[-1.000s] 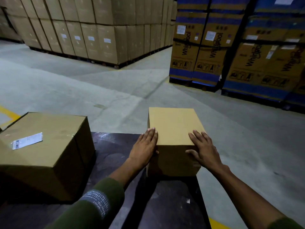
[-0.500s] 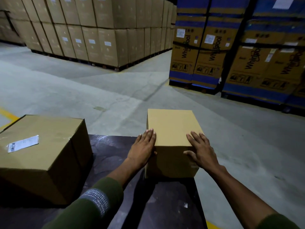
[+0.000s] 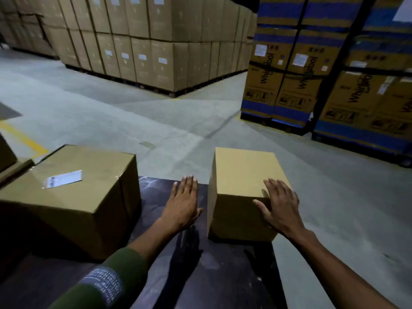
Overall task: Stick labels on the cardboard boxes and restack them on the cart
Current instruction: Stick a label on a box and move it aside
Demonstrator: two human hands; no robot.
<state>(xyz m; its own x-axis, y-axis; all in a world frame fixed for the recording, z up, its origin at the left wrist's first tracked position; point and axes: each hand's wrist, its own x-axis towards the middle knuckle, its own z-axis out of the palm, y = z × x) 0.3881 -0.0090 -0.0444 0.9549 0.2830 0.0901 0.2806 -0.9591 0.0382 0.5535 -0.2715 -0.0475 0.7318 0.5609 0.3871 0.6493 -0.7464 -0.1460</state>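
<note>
I see a dim warehouse from a head-worn camera looking down at two bare hands over a dark cart deck (image 3: 200,275). The small plain cardboard box (image 3: 245,175) sits at the deck's far right corner, directly ahead of the right hand and to the right of the left hand, its long axis running away from me. The right hand (image 3: 279,207) is clearly the nearer one: its fingers lie flat and spread on the near right corner of the box top, the thumb draped over the front edge, pressing rather than gripping. The left hand (image 3: 184,204) is released, fingers straight and together, palm down just beside the box's left face; I cannot tell whether it touches the deck or hovers over it. This box looks clean, pale tan, with no label on the faces I can see, so I judge it is the one awaiting a label. To the left, apart from the hands, a larger cardboard box (image 3: 73,197) stands on the same deck, taped along its top seam and already bearing a white label (image 3: 64,181) near its left edge. Beyond lie grey concrete floor (image 3: 133,112) with a yellow line, a wall of stacked brown cartons (image 3: 156,41), and blue-banded appliance cartons (image 3: 301,70) at right.
</note>
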